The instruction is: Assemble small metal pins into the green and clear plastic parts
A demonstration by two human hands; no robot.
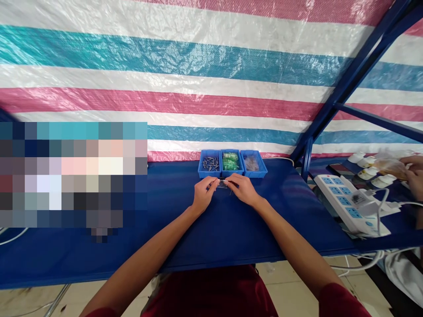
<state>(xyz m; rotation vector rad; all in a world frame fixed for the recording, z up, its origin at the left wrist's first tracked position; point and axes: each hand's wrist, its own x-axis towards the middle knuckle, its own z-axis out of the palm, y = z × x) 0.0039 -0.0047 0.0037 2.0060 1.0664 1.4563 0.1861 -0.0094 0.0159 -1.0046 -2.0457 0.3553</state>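
Observation:
My left hand (202,193) and my right hand (243,189) meet over the blue table, just in front of three small blue bins. Fingertips of both hands are pinched on a thin, shiny metal piece (222,180) that spans the gap between them; it is too small to tell its exact kind. Under the fingers lies a bit of clear plastic (222,186), partly hidden. The left bin holds several slim metal pieces (210,164). Green-and-clear plastic packets (230,161) fill the middle bin, and small translucent bags (251,163) lie in the right one.
A white power strip (343,198) with plugs and cables sits to the right, past a blue metal post (307,158). Beyond it are white bottles (368,173) and another person's hand (414,174). The left side is blurred out. Striped sheeting (211,101) hangs behind.

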